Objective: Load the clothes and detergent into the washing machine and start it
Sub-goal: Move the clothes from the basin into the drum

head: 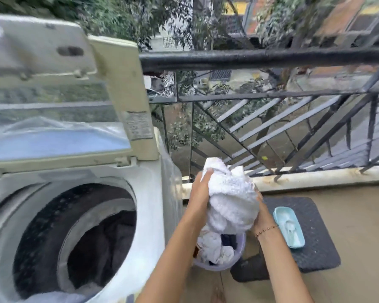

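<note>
Curls the fingers (207, 174) of the left hand (200, 193) over the upper left side of a bunched white towel (230, 200), gripping it. Wraps the right hand (260, 212) round the towel's lower right side, fingertips buried in the cloth and out of sight. Wears a thin beaded bracelet (267, 229) on the right wrist.

Holds the towel in the air between both hands, directly above a lavender laundry basket (202, 264) on the floor. Has more clothes (214, 248) heaped in that basket, white and dark mixed.

Places the basket just beside the washing machine (155, 193), on its right. Shows the machine's lid (53, 84) tilted up and back, the drum (53, 226) open, dark clothing (101, 237) already inside and something white at the near rim.

Sets a pale blue container (289, 228), holding something white, on a dark mat (315, 248) to the right of the basket, near the right wrist.

Backs all this with a low ledge and a black railing (271, 57), trees and buildings blurred beyond.
</note>
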Demonstrator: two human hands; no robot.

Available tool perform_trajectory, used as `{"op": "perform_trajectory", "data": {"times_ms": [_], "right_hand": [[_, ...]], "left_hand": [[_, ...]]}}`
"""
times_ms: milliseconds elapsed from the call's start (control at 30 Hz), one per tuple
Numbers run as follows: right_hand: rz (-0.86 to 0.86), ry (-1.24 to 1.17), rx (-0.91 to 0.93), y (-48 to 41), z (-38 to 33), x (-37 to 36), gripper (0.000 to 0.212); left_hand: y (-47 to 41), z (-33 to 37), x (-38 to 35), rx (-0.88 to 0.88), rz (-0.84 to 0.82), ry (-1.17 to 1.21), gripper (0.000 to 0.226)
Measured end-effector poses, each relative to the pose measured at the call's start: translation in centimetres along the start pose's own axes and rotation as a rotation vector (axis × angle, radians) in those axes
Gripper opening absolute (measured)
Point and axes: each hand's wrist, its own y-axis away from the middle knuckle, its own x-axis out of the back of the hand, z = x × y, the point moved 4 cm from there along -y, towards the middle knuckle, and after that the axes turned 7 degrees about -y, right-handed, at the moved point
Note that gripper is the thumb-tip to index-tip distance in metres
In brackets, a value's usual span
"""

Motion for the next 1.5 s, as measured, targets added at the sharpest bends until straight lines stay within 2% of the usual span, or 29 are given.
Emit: {"op": "perform_trajectory", "data": {"times_ms": [67,133,233,367,500,567,667,767,800,867,933,1067,1200,1333,1500], "right_hand": [[-0.086,-0.054,0.036,0.8,0.0,-2.7,0.066],[-0.099,0.018,0.083,1.4,0.1,-6.1,0.071],[-0.099,0.038,0.088,2.2,1.4,-10.8,0.087],[-0.205,0.120,0.106,5.3,4.1,-18.7,0.065],[-0.231,0.211,0.257,7.2,7.0,-24.4,0.035],[-0.225,0.295,0.276,7.0,9.2,-26.1,0.038],[-0.230,0.418,0.181,7.0,12.8,-27.7,0.056],[-0.167,0.599,0.151,6.4,15.7,-28.2,0.040],[-0.141,0.694,0.143,5.9,16.7,-28.2,0.043],[-0.126,0.832,0.102,5.1,18.3,-27.6,0.045],[-0.099,0.892,0.041,5.6,19.1,-27.2,0.038],[-0.093,0.947,0.016,6.0,19.7,-26.5,0.034],[-0.157,0.986,0.091,6.4,18.7,-26.1,0.026],[-0.158,0.905,0.250,6.8,15.9,-25.3,0.014],[-0.132,0.726,0.382,6.7,10.8,-22.7,0.022]], "left_hand": [[1.4,2.1,2.3,-0.053,0.004,0.001,0.034],[2.9,4.0,5.2,-0.080,-0.005,0.045,0.037],[4.6,6.1,10.2,-0.078,0.038,0.101,0.029],[6.8,7.9,18.7,-0.086,0.178,0.075,0.046],[8.7,8.0,27.0,-0.123,0.264,0.012,0.040],[9.5,7.4,30.5,-0.130,0.337,-0.039,0.041],[9.9,5.8,34.3,-0.099,0.418,-0.165,0.043],[9.3,3.7,36.7,-0.037,0.427,-0.352,0.049],[9.0,2.8,37.3,0.006,0.407,-0.437,0.052],[8.3,0.9,38.3,0.100,0.380,-0.538,0.057],[8.1,-0.5,38.7,0.141,0.371,-0.558,0.058],[7.7,-1.4,38.2,0.121,0.335,-0.615,0.048],[7.0,-1.2,35.8,0.061,0.322,-0.550,0.029],[6.9,0.3,31.8,-0.072,0.343,-0.388,0.016],[6.6,2.2,25.3,-0.207,0.332,-0.282,0.012]]}}
